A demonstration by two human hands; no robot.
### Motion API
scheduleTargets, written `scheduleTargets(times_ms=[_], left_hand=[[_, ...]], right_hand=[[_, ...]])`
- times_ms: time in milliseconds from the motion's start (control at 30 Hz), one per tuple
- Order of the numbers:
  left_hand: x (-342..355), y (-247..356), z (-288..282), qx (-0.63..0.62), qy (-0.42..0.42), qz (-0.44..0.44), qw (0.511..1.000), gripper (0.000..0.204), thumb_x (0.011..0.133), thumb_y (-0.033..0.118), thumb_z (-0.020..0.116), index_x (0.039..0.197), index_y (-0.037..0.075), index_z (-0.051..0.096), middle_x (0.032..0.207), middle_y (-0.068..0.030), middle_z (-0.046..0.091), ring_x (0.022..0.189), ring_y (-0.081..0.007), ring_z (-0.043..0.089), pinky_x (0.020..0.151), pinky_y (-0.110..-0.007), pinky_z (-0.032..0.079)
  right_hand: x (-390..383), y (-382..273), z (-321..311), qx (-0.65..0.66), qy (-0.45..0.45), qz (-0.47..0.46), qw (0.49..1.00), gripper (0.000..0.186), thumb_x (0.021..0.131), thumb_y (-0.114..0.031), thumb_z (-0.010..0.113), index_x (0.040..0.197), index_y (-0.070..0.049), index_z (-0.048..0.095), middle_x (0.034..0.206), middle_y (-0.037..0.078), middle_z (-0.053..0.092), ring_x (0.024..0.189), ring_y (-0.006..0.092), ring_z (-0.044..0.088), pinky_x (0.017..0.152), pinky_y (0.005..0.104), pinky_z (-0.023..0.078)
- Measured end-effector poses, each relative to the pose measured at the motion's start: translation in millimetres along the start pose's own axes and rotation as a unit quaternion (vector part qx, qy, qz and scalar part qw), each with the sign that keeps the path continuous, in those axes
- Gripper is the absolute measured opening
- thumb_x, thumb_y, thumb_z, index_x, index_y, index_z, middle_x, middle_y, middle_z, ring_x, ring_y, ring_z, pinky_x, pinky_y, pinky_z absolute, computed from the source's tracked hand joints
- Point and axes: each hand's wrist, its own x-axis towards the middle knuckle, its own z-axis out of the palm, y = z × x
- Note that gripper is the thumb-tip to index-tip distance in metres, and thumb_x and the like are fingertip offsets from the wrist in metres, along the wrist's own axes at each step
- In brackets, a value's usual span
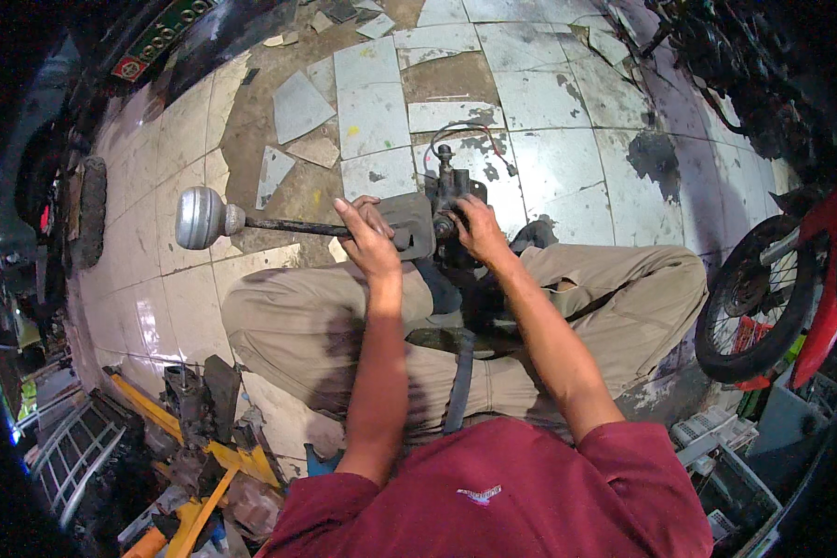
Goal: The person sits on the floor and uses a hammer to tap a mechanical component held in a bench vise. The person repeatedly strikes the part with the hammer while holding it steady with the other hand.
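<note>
Lever (293,226) left of mechanism (456,186), wheel (742,296) farther right, floor tiles (549,158) beyond.

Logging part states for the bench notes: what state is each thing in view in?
Lever: sideways, silver knob end at left
Left hand: fingers bent, on the lever
Right hand: fingers bent, touching the black metal part; grip unclear
Wire: curved, plug end free
Floor tiles: cracked, some pieces loose
Wheel: upright

Two hands (372,244) (479,232), one lever (293,226), one silver knob (198,218)
</note>
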Motion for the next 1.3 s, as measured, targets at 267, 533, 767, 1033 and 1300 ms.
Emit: scheduleTargets(times_ms=[267,533,767,1033,1300], left_hand=[[-3.1,5.4,1.7,0.014,0.011,-0.041,0.999,0.057,0.099,0.049,0.029,0.073,0.002,0.048,0.048,0.003,0.028,0.043,-0.0072,0.029,0.045,-0.023,0.027],[-2.0,2.4,3.7,0.004,0.011,-0.038,0.999,0.056,0.098,0.049,0.031,0.075,0.001,0.048,0.047,0.0035,0.028,0.043,-0.0071,0.029,0.046,-0.023,0.027],[-2.5,5.3,2.1,0.005,0.019,-0.05,0.999,0.055,0.099,0.048,0.03,0.067,0.005,0.043,0.047,0.0031,0.027,0.043,-0.0072,0.029,0.049,-0.022,0.031],[-1.2,2.8,0.8,0.01,0.017,-0.031,0.999,0.055,0.099,0.048,0.031,0.066,0.005,0.042,0.046,0.0035,0.027,0.043,-0.0073,0.03,0.048,-0.023,0.032],[-1.4,-0.5,0.9,-0.003,0.021,-0.052,0.998,0.056,0.098,0.049,0.031,0.075,0.002,0.049,0.048,0.0034,0.029,0.043,-0.0071,0.03,0.046,-0.023,0.028]], right_hand=[[-4.6,-10.3,3.3,-0.066,-0.016,-0.014,0.998,0.034,0.074,-0.003,0.057,0.108,-0.005,0.057,0.105,0.016,0.056,0.101,0.0361,0.052,0.082,0.0484,0.04],[-11.9,17.4,7.8,-0.024,-0.047,0.062,0.997,0.037,0.077,-0.004,0.058,0.114,-0.007,0.056,0.111,0.017,0.056,0.108,0.0383,0.05,0.09,0.0486,0.038],[-6.3,9.7,-3.2,-0.002,-0.036,0.088,0.995,0.025,0.081,-0.005,0.06,0.105,-0.001,0.058,0.103,0.018,0.058,0.097,0.0382,0.054,0.084,0.0421,0.043],[-13.8,7.8,1.0,-0.017,0.008,0.071,0.997,0.02,0.082,-0.007,0.06,0.101,-0.001,0.061,0.095,0.019,0.061,0.093,0.0379,0.057,0.079,0.041,0.046],[-15.3,1.0,1.0,-0.02,0.006,0.046,0.999,0.018,0.082,-0.007,0.06,0.1,-0.001,0.06,0.098,0.019,0.06,0.093,0.0383,0.056,0.079,0.0428,0.046]])
